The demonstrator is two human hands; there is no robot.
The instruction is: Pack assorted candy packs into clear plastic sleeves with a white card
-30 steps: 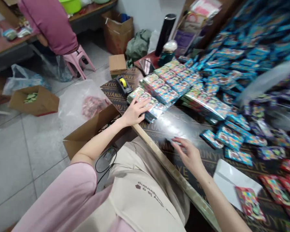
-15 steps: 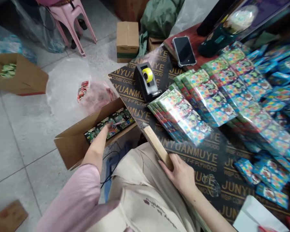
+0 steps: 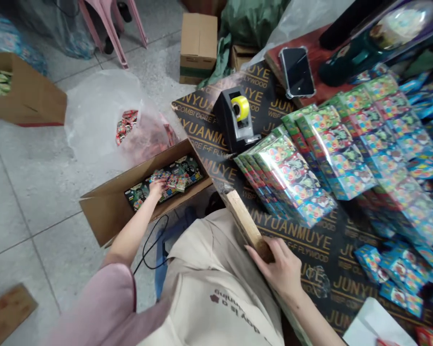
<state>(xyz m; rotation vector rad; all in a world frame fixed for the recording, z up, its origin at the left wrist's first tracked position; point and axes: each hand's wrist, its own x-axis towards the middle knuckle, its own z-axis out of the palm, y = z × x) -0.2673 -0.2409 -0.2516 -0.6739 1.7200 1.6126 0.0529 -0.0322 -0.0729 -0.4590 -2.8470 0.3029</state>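
Observation:
My left hand (image 3: 159, 186) reaches down into a long open cardboard box (image 3: 106, 211), its fingers closed on a bunch of small colourful packets (image 3: 175, 182). Beneath them lie dark printed display boxes (image 3: 135, 194) with cartoon pictures. My right hand (image 3: 282, 264) grips the pale wooden edge (image 3: 247, 218) of the plywood-topped table, thumb on the near side and fingers over the top. Beyond that hand stand several stacks of clear-wrapped, colourful small boxes (image 3: 292, 180).
A black tape dispenser (image 3: 234, 122) with yellow tape and a phone (image 3: 298, 72) lie on the table's far side. Loose blue packets (image 3: 404, 269) are heaped at right. On the floor are a plastic bag of red packets (image 3: 126, 126), a carton (image 3: 198, 48) and a pink stool (image 3: 110, 29).
My left hand has come up with colourful packets now showing in it above the dark boxes. My right hand stays on the table edge. The view has shifted slightly.

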